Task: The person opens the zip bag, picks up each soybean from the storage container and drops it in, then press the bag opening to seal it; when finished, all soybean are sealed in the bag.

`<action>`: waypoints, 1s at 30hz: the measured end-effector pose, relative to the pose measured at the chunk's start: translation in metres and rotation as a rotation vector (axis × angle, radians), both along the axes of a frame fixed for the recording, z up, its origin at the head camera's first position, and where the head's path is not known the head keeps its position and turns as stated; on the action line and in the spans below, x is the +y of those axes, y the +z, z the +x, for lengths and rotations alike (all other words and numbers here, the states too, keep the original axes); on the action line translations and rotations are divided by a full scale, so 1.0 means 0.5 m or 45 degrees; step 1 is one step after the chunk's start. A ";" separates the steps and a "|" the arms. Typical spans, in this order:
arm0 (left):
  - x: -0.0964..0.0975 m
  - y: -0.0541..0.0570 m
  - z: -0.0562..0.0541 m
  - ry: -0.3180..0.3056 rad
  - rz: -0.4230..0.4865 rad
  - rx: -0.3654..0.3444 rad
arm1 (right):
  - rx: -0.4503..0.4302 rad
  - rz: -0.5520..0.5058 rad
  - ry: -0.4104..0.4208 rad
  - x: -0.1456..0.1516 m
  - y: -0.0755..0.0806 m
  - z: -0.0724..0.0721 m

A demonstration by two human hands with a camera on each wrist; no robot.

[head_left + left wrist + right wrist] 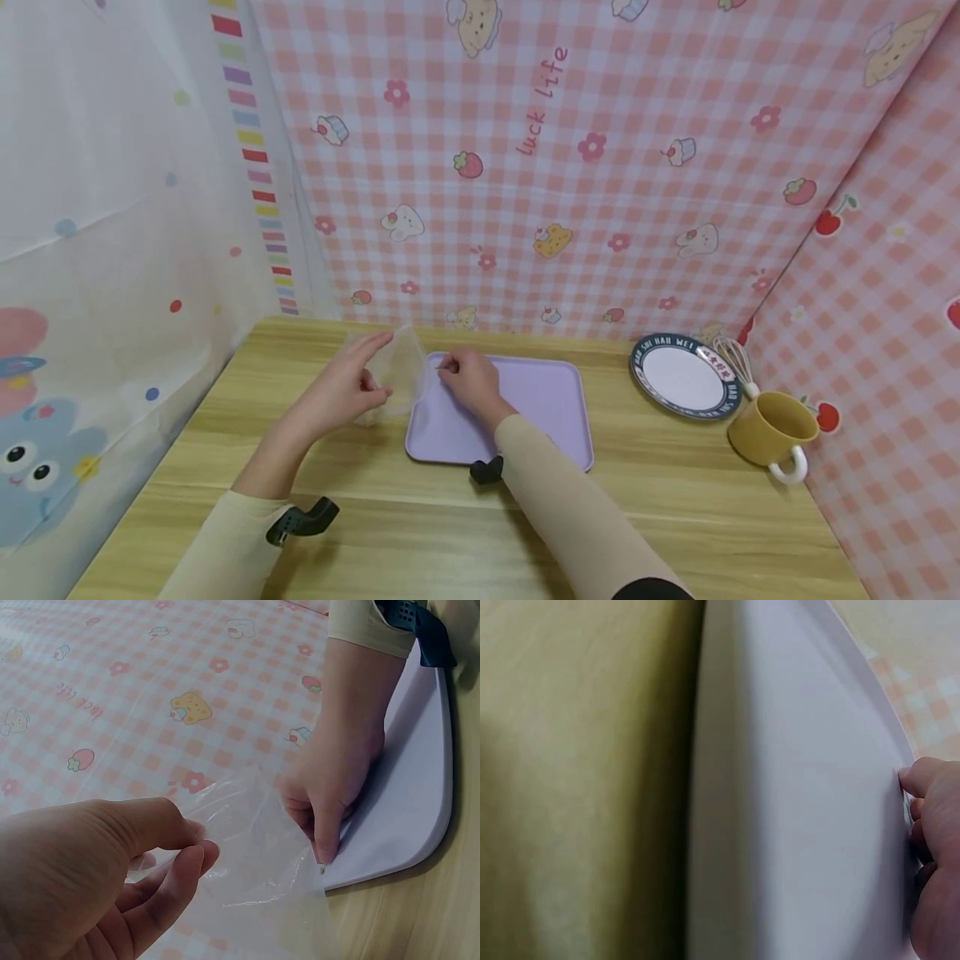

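Observation:
My left hand [341, 390] pinches a clear plastic bag [405, 367] between thumb and fingertips, left of a lilac tray [536, 400]. In the left wrist view the bag [255, 862] hangs thin and creased from the fingers. Over the tray's left part is my right hand [472, 383], with its thumb and fingers pinched together beside the bag. A tiny pale tip [322, 868] shows at those fingers in the left wrist view; its kind is too small to tell. In the right wrist view the hand [937, 847] appears at the tray's rim.
On the right of the wooden table [405, 533] lie a white plate with a dark lettered rim [682, 377] and a whisk [735, 358]. A yellow mug [765, 429] with a white handle stands beside them. A pink checked cloth [525, 200] covers the back wall.

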State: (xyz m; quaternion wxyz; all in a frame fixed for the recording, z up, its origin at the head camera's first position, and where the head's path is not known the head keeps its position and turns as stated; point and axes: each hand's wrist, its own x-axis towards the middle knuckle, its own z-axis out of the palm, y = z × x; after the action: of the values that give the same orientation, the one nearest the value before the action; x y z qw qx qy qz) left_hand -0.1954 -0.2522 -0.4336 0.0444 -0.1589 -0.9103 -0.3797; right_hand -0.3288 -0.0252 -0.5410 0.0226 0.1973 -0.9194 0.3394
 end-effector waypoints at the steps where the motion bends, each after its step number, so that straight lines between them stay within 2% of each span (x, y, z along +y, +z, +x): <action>1: 0.000 0.001 -0.001 -0.001 -0.003 0.001 | 0.006 -0.001 0.006 0.001 0.000 -0.002; 4: 0.000 0.002 -0.003 -0.001 -0.010 0.006 | 0.008 -0.033 0.038 0.007 0.003 -0.004; 6: 0.000 0.002 -0.004 -0.001 -0.018 0.009 | -0.009 -0.100 0.065 0.013 0.007 -0.003; 12: 0.001 0.002 -0.004 0.000 -0.019 0.012 | -0.136 -0.491 0.158 0.029 0.024 0.010; 17: 0.001 0.000 0.000 -0.017 0.034 -0.015 | -0.179 -0.680 0.117 0.043 0.050 0.036; 24: 0.000 -0.001 0.000 -0.012 0.057 -0.036 | -0.101 -0.852 0.114 0.049 0.097 0.076; 30: 0.001 -0.003 -0.003 -0.021 0.062 -0.041 | 0.034 -0.930 0.216 0.037 0.128 0.112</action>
State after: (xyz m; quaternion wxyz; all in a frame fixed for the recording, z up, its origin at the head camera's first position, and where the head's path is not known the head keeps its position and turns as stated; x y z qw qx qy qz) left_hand -0.1968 -0.2517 -0.4351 0.0305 -0.1592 -0.9001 -0.4045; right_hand -0.2730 -0.0065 -0.4771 0.0752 0.2561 -0.7176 0.6433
